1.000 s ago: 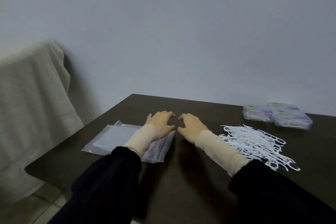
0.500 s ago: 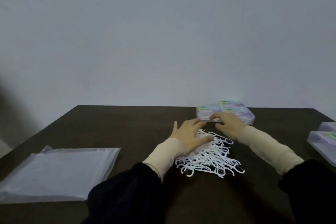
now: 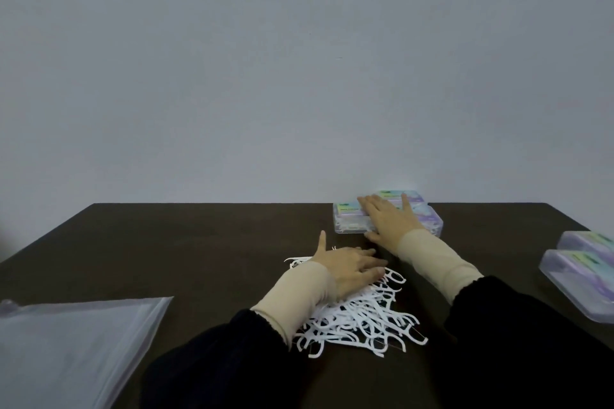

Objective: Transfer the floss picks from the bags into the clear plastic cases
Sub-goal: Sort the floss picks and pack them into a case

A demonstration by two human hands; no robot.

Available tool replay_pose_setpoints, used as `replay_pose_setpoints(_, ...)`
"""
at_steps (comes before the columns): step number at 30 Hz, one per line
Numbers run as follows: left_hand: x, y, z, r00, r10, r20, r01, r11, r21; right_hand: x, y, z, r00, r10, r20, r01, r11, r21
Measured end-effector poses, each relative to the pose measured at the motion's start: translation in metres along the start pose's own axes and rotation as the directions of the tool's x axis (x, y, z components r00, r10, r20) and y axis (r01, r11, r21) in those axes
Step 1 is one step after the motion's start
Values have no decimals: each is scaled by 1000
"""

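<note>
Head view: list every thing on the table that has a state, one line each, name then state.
floss picks: loose pile on the table, out of the bag.
plastic bag: lying flat, looks empty.
far cases: lids shut, side by side.
near cases: lids shut, at the right edge.
left hand: fingers straight, resting on the picks.
right hand: flat on the far cases, thumb at their front edge.

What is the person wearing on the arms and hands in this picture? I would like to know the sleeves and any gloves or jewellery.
Both arms wear two layers: a loose black outer sleeve ending at mid-forearm, and under it a snug beige inner sleeve reaching the wrist. The left hand and right hand are bare, with no gloves; no rings or watch show.
</note>
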State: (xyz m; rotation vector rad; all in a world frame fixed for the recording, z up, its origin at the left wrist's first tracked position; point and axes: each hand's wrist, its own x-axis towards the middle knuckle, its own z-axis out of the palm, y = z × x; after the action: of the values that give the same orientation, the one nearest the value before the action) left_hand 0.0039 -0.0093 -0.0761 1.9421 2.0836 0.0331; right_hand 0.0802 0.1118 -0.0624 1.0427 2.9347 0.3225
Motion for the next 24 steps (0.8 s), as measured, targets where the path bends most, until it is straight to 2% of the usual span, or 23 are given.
replay_pose_setpoints(2, -1, -4, 0, 1000, 11, -16, -12, 999, -34, 5, -2, 2, 1000, 3, 28, 0, 997, -77)
replay_pose_setpoints(5, -4, -10, -2, 999, 8, -46, -12, 996, -86, 7, -4, 2, 1000, -1, -13, -1, 996, -87)
replay_pose_setpoints(9, -10, -16, -6, 994, -44, -103, 26, 986, -166, 6, -2, -3, 998, -29, -61, 15, 978, -209)
replay_pose_setpoints(13, -13, -21, -11, 971, -112, -212, 60, 970, -238, 2, -2, -6, 998, -42, -50, 30, 977, -209)
replay_pose_setpoints(15, -16, -22, -13, 931, -141, -337, 57, 967, -250, -4, -1, -8, 996, -35, -76, 22, 985, -172)
replay_pose_setpoints(19, -20, -24, -18, 796, -135, -591, 23, 981, -193, -21, 8, -14, 987, -19, -157, 0, 993, -121)
replay_pose_setpoints(22, -19, -12, -23, 712, -61, -699, -55, 988, -143, -38, 21, -23, 979, -2, -204, -13, 998, -68)
replay_pose_setpoints(24, -17, 2, -29, 683, -14, -730, -85, 991, -99, -50, 32, -29, 974, 18, -225, -19, 1000, -5)
